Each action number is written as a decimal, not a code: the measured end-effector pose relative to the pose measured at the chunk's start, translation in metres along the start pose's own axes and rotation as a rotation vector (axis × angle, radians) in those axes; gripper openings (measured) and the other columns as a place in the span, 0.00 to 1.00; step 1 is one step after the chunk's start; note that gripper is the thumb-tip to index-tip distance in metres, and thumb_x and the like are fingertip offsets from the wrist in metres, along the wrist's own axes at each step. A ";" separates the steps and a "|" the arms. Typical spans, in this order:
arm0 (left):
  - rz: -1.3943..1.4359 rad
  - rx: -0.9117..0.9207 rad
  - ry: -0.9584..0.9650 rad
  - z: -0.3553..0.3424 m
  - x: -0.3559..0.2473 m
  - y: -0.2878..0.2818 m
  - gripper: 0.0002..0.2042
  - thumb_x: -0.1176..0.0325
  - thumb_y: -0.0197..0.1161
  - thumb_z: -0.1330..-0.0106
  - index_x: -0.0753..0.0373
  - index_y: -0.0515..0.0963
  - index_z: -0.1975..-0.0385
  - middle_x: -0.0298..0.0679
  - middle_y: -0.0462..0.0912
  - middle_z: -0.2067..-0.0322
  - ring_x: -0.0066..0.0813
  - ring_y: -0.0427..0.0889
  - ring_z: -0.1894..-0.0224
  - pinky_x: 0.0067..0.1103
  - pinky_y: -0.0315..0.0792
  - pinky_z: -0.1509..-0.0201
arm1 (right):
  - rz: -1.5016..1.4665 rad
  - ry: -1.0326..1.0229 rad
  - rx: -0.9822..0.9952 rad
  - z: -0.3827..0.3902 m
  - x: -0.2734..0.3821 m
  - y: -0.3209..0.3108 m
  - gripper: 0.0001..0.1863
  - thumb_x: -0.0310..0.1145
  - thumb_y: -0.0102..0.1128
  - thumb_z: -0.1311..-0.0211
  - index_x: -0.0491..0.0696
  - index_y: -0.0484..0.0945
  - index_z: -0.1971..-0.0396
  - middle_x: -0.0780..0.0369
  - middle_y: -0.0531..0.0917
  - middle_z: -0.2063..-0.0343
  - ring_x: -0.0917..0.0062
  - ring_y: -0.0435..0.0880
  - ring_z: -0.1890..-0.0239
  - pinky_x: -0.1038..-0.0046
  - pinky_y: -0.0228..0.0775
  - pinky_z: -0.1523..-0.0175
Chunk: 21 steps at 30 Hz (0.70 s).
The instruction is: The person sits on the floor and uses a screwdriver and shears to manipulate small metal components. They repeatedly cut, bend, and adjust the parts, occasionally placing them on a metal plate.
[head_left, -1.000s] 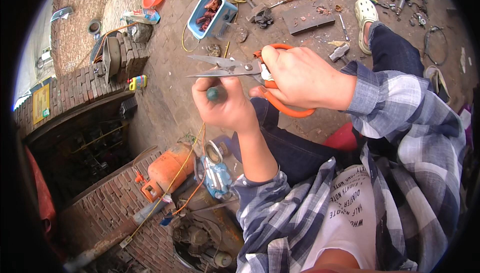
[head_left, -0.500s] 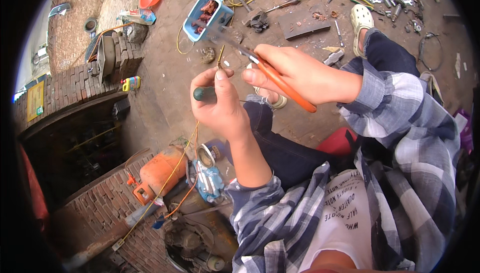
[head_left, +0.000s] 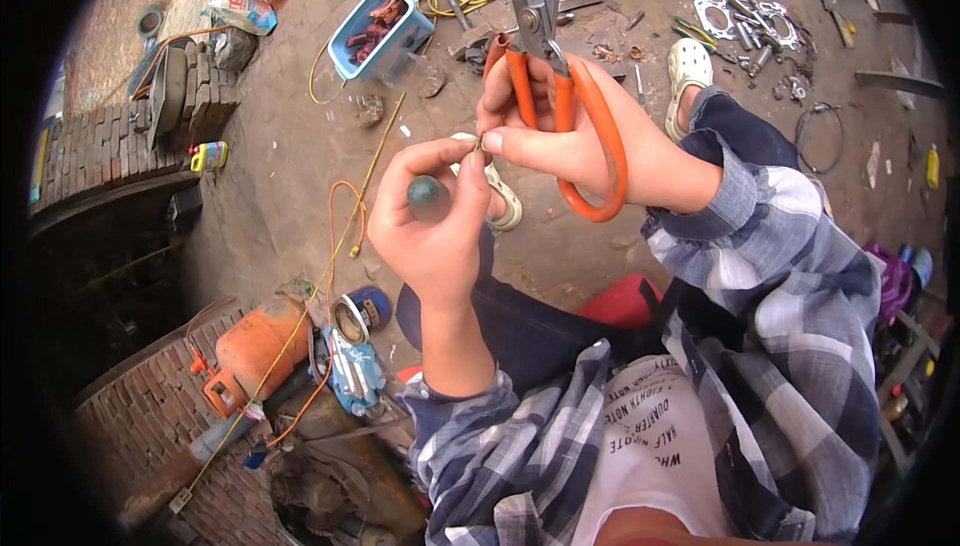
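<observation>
Left hand [head_left: 425, 226] is gripping a green handle [head_left: 428, 196], right hand [head_left: 590, 136] holding scissors [head_left: 532, 21] pointing away, fingertips [head_left: 493, 142] meeting around something tiny [head_left: 481, 146]

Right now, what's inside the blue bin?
Reddish-brown scraps lie heaped inside the blue bin. Whatever sits beneath the top pieces is covered by them, so I can't see it.

The left forearm [head_left: 458, 346] rises from six o'clock, bare above its sleeve, and the left hand [head_left: 430, 246] points toward twelve, its lower fingers curled inward, index finger [head_left: 437, 157] and thumb [head_left: 470, 196] drawn together at the tips. The right hand [head_left: 588, 151] reaches in from four o'clock with bent fingers, its thumb stretched toward nine (both hands' tips come close together). The right foot [head_left: 689, 71] lies toward one.
</observation>
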State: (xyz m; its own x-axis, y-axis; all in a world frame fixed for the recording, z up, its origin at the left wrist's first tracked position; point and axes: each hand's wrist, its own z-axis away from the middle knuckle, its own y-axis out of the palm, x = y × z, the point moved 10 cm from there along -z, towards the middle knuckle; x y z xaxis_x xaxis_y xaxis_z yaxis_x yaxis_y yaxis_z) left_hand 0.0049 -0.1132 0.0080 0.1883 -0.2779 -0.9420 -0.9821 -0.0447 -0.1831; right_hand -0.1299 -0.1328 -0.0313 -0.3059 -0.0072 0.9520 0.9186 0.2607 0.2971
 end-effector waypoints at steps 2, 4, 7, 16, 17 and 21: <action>-0.031 -0.014 0.022 0.000 -0.003 -0.001 0.07 0.84 0.64 0.43 0.71 0.78 0.66 0.36 0.80 0.73 0.16 0.77 0.77 0.12 0.68 0.75 | -0.047 0.035 0.009 0.001 -0.001 0.001 0.11 0.29 0.59 0.42 0.39 0.71 0.64 0.63 0.77 0.77 0.82 0.75 0.86 0.77 0.65 0.84; -0.066 -0.017 0.032 0.000 -0.006 0.001 0.07 0.84 0.65 0.45 0.70 0.78 0.67 0.37 0.81 0.73 0.18 0.78 0.76 0.13 0.69 0.74 | -0.096 0.064 0.008 0.001 -0.004 0.001 0.12 0.29 0.60 0.43 0.39 0.72 0.63 0.62 0.77 0.76 0.82 0.76 0.87 0.77 0.65 0.85; -0.286 -0.030 0.218 0.003 -0.012 -0.003 0.09 0.84 0.67 0.48 0.68 0.79 0.68 0.39 0.83 0.72 0.23 0.81 0.72 0.15 0.71 0.71 | -0.127 0.110 0.008 0.001 -0.010 0.001 0.13 0.30 0.61 0.44 0.38 0.73 0.63 0.62 0.79 0.74 0.81 0.77 0.85 0.77 0.68 0.82; -0.508 -0.025 0.457 0.008 -0.037 0.012 0.11 0.84 0.70 0.53 0.67 0.79 0.69 0.42 0.83 0.71 0.33 0.84 0.68 0.22 0.77 0.66 | -0.179 0.162 -0.024 0.002 -0.011 -0.003 0.15 0.31 0.65 0.47 0.38 0.74 0.64 0.61 0.81 0.72 0.80 0.81 0.69 0.76 0.74 0.65; -0.519 -0.022 0.485 0.009 -0.039 0.012 0.11 0.84 0.70 0.53 0.67 0.79 0.69 0.43 0.83 0.71 0.34 0.84 0.68 0.23 0.77 0.66 | -0.193 0.175 -0.013 0.002 -0.013 -0.003 0.15 0.31 0.66 0.46 0.38 0.74 0.64 0.61 0.81 0.72 0.80 0.81 0.69 0.77 0.74 0.65; -0.544 -0.009 0.549 0.009 -0.044 0.015 0.12 0.84 0.71 0.53 0.67 0.79 0.69 0.43 0.83 0.71 0.35 0.84 0.68 0.23 0.78 0.66 | -0.221 0.186 0.022 0.001 -0.017 -0.002 0.15 0.32 0.66 0.45 0.39 0.74 0.63 0.61 0.81 0.72 0.80 0.81 0.71 0.77 0.74 0.66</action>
State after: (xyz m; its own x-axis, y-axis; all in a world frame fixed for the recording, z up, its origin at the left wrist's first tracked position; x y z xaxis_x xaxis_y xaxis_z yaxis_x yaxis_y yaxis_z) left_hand -0.0177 -0.0927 0.0437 0.6151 -0.6507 -0.4452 -0.7534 -0.3185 -0.5753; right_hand -0.1269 -0.1325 -0.0478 -0.4451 -0.2423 0.8621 0.8286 0.2536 0.4991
